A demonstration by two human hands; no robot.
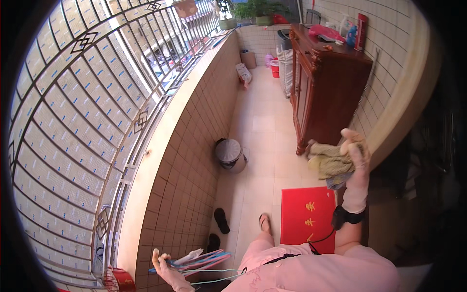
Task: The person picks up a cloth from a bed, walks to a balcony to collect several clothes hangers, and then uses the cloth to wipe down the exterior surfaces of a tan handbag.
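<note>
My left hand (169, 273), in a thin pale glove, grips several thin clothes hangers (211, 260) in pink, blue and pale green. They fan out towards my body beside the tiled wall. On the other side, my gloved right hand (357, 157) is raised and holds a bundled yellow-green textured cloth (332, 160). A bit of grey-blue fabric (338, 181) hangs under it. A black band with a cable (344, 218) circles my right wrist. The cloth is close to the front corner of a dark red wooden cabinet (332, 95).
Black shoes (221, 221) and a lidded bin (231, 155) stand along the low tiled wall (189, 142), below barred windows. A red doormat (306, 219) bearing writing lies by my foot. Bottles (351, 35) top the cabinet; a red bucket (274, 68) stands farther back.
</note>
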